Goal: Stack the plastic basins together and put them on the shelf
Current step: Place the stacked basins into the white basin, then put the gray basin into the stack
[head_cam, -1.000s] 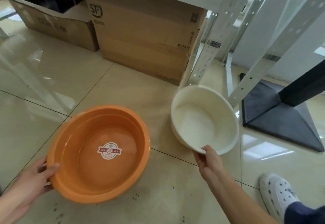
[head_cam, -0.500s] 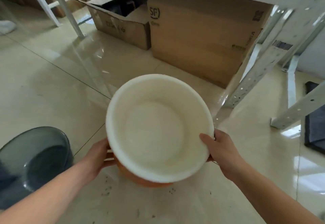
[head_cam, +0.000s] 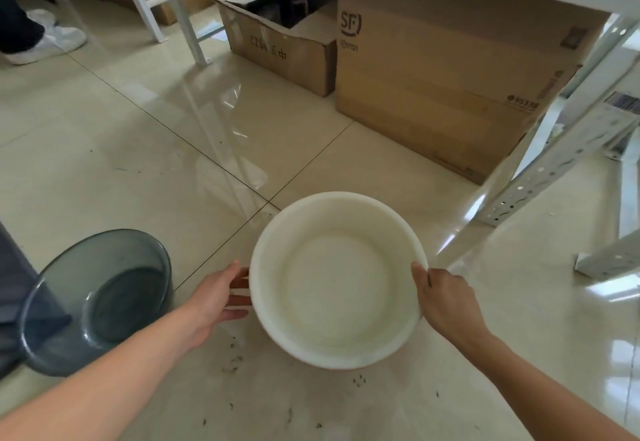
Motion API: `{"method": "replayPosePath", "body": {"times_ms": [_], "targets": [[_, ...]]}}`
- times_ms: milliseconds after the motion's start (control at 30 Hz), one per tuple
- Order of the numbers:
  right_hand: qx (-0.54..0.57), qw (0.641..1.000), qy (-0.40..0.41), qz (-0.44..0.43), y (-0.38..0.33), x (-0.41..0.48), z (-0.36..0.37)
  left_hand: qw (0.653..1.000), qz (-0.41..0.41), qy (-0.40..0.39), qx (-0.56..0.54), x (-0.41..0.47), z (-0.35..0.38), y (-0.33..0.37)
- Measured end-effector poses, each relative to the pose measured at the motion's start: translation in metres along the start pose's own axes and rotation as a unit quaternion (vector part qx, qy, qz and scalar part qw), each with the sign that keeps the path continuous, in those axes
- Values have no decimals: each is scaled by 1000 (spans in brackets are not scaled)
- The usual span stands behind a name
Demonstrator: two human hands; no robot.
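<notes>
A white basin sits nested in the orange basin, which is almost wholly hidden; only an orange sliver shows between my left fingers. My left hand grips the stack at its left rim. My right hand holds the right rim, thumb over the white edge. A smoky grey translucent basin stands tilted on the floor at the left, apart from both hands. The white metal shelf frame rises at the right.
Two cardboard boxes stand at the back, one open. White ladder-like legs rise at the back left. Another person's white shoe is at the far left. Glossy tiled floor with small dark specks lies under the basins.
The white basin was lifted from beside the shelf and set into the orange basin. Both hands now hold the stack lower and more to the right; the grey basin has come into view.
</notes>
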State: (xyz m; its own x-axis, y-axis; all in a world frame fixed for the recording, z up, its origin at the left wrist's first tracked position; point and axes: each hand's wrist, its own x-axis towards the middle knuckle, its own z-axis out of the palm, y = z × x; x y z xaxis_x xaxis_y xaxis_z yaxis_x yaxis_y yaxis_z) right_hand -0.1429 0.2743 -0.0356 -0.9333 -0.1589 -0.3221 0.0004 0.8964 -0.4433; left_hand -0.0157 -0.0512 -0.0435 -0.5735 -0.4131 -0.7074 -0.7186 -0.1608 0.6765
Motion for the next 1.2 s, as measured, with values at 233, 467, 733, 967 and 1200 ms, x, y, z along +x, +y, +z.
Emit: {"method": "replayPosePath", "body": {"times_ms": [233,467,733,967,1200], "targets": [[5,1000,-2,29,18,-1,3,970,-127,62,-199,-9,-51,-72],[66,996,-20,55,10,-12,1,839,-141,196,-487,-3,-109,-108],[155,980,0,124,91,46,34,819,-88,279,-494,9,-138,-113],[80,992,91,33,90,50,8,893,38,286,-347,-19,-135,-42],[231,968,98,-14,-28,7,-48,978,156,87,-108,-68,-62,80]]}}
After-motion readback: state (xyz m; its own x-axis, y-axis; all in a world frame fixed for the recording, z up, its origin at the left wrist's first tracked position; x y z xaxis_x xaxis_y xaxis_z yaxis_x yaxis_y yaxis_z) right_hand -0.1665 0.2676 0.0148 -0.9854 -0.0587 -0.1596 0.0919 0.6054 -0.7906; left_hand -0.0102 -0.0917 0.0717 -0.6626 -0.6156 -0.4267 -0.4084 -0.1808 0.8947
